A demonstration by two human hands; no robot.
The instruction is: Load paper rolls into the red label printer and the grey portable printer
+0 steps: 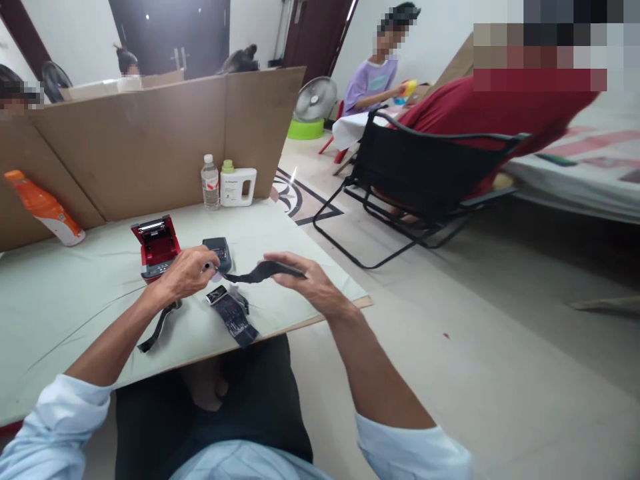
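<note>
Strip (pixel 263 271) of dark ribbon is held stretched between both hands just above the desk (pixel 75 293), in front of the red printer (pixel 156 247). Its long axis runs nearly level from left to right, rising slightly toward the right. The left hand (pixel 187 273) is pinched on the strip's left end, close beside the printer and touching a small grey device (pixel 219 252) that lies just right of the printer. The right hand (pixel 305 280) is closed loosely over the strip's right end, fingers laid along it, farther from the printer and near the desk's edge. The left hand is thus the nearer to the printer's open lid.

A second dark strip with a small cartridge (pixel 231 313) is seen lying on the desk nearer the person than the printer, below the held strip and apart from it. A black strap (pixel 159 328) lies under the left wrist. Behind the printer, a water bottle (pixel 210 182) and a white jug (pixel 238 185) are stood against a cardboard wall (pixel 150 140); an orange bottle (pixel 45 208) leans well to the printer's left.
</note>
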